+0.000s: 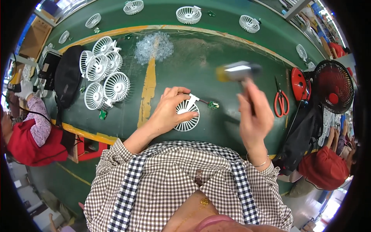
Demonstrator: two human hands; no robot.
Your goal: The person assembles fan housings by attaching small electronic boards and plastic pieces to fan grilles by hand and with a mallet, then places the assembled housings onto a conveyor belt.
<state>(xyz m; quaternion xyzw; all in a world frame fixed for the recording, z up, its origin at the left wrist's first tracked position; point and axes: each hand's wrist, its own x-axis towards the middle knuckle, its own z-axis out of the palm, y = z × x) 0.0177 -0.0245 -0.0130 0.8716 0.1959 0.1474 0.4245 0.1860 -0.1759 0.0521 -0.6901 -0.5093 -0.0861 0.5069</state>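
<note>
My left hand [168, 109] presses a round white slatted fan housing [190, 120] onto the green table, thumb across its face and fingers by its neck. A small green circuit board [213, 104] lies at the right of the neck, joined to it by thin dark wires. My right hand [256, 114] is raised to the right of the housing, closed round the handle of a small hammer [239, 71]. The hammer's head is blurred by motion, with a yellow end and a shiny metal middle. The head is apart from the housing.
White fan housings [97, 67] cluster at the left beside a black bag [70, 73]. Clear small parts [154, 47] lie heaped at the back. Red-handled pliers [281, 103] and a black desk fan [333, 86] are at the right. More housings [189, 15] sit along the far strip. People work at both sides.
</note>
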